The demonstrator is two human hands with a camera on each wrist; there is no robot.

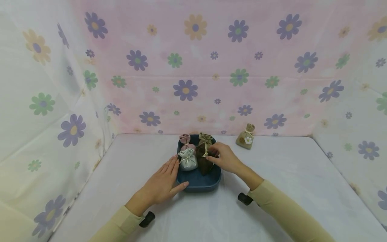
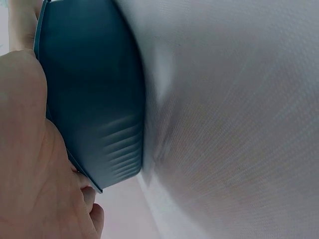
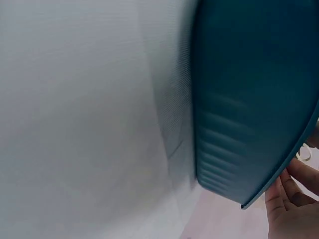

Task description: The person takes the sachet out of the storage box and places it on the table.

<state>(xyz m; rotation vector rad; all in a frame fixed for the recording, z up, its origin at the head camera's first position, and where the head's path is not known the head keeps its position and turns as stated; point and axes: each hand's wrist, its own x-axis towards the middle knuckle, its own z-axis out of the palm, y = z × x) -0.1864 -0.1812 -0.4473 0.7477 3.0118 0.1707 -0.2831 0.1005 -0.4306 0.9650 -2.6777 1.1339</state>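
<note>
A dark blue tray (image 1: 199, 181) holds several small drawstring pouches. My right hand (image 1: 226, 158) pinches a dark brown pouch (image 1: 205, 167) near its pale ribbon, inside the tray's right side. Behind that one is an olive-brown pouch (image 1: 206, 137). On the left stand a silvery white pouch (image 1: 188, 162) and, behind it, a pink pouch (image 1: 185, 138). My left hand (image 1: 161, 181) rests along the tray's left rim with fingers straight, its thumb at the front. In the right wrist view the tray wall (image 3: 249, 99) hides most of the brown pouch.
A beige pouch with a white flower (image 1: 245, 138) stands on the white-covered table (image 1: 287, 174), behind and right of the tray. Flower-patterned cloth (image 1: 205, 67) hangs at the back and on both sides. A black wrist device (image 1: 147, 219) sits below the left sleeve.
</note>
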